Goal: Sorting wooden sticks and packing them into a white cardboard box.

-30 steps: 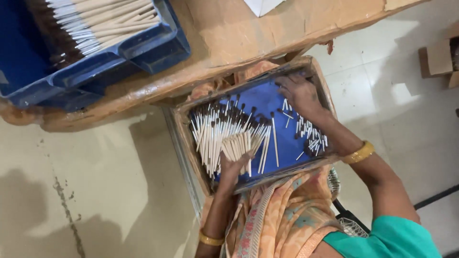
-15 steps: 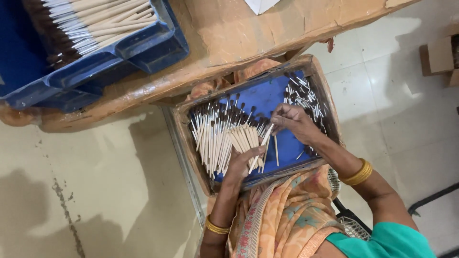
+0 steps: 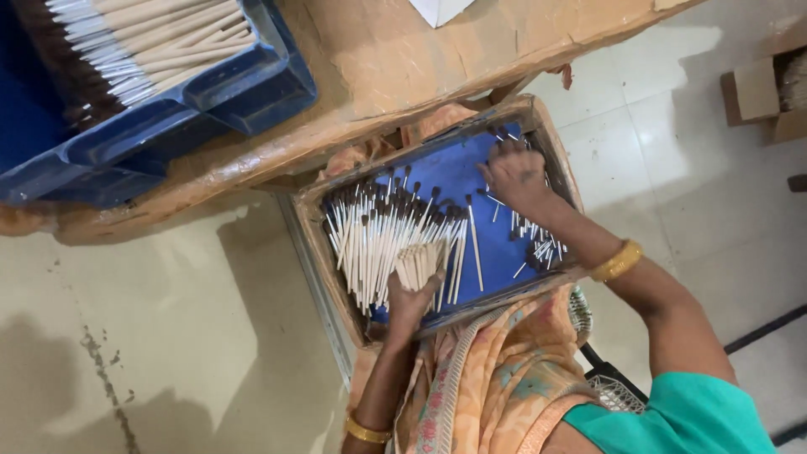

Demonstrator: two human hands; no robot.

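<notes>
Left hand [image 3: 414, 296] clasps a bundle of sticks [image 3: 420, 262]; right hand [image 3: 517, 175] spread, fingers touching loose sticks [image 3: 531, 237].

Tray [image 3: 313, 220] centre lies bare — sticks [image 3: 382, 240] crowd one side, table [image 3: 403, 67] overhangs.

Tray [image 3: 555, 151]: brown rim, blue floor. Sticks [image 3: 378, 244]: pale cream, dark brown tips. Crate [image 3: 227, 84]: dark blue. Bench [image 3: 403, 59]: worn tan wood. Sari [image 3: 496, 378]: peach-orange, floral print, pink and teal. Sleeve [image 3: 681, 416]: teal green. Bangles [image 3: 618, 261]: gold. Floor [image 3: 151, 336]: cream, stained.
</notes>
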